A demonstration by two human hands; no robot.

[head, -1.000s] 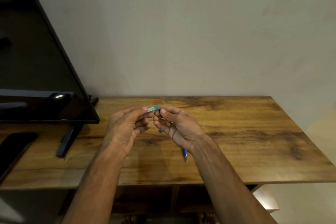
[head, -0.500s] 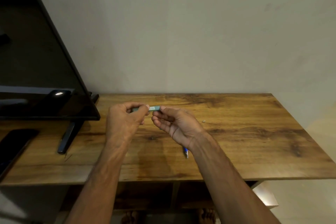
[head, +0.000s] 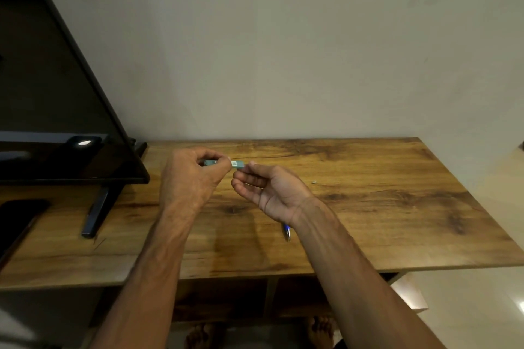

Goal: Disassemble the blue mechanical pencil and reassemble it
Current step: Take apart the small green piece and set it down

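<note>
My left hand (head: 190, 178) pinches a teal-blue pencil barrel (head: 237, 164) with a white label, held level above the wooden table (head: 382, 207). The barrel's right end sticks out of my fingers. My right hand (head: 266, 190) is palm up just right of that end, fingers loosely curled, thumb tip almost at the barrel. I cannot tell whether it touches the barrel or holds a small part. A blue pen-like piece with a metal tip (head: 287, 231) lies on the table, mostly hidden under my right wrist. A tiny pale part (head: 314, 182) lies further right.
A black TV screen (head: 56, 122) on a dark foot (head: 96, 212) fills the left side, with a dark phone (head: 17, 215) in front of it. The plain wall runs along the table's far edge. Bare feet show below the table.
My left hand turned knuckles-up and shifted left along the barrel. My right hand's pinch on the barrel's right end loosened and drew slightly away. The view tilted a little.
</note>
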